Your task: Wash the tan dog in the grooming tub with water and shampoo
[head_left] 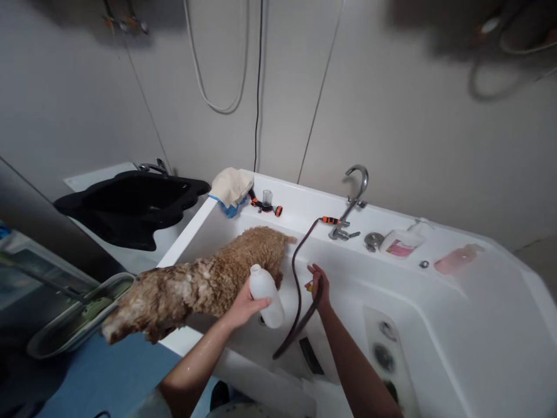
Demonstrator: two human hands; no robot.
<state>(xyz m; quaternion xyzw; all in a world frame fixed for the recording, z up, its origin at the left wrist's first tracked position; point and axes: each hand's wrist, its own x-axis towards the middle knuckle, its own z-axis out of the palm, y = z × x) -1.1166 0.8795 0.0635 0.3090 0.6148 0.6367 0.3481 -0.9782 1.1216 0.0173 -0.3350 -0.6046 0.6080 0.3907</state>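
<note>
My left hand [248, 303] is wrapped around a translucent white bottle [267, 299], which tilts and shows no cap. Close to its left stands a curly brown dog [243, 255] with wet, matted fur and pale patches like foam on its back; its head reaches over the tub's front edge. My right hand [319, 284] holds a dark brown hose [297, 325] above the tub floor. Something small and yellow [309, 287] shows at its fingers. From the hand the hose loops down, then up to an orange-and-black connector [331, 220] by the chrome faucet [359, 186].
The white tub [369, 273] has a pump bottle [402, 241] and a pink bottle [456, 259] on its ledge. A spray nozzle [266, 204] and a cream-and-blue cloth [230, 186] lie at the back left corner. Further left is a black basin [130, 200].
</note>
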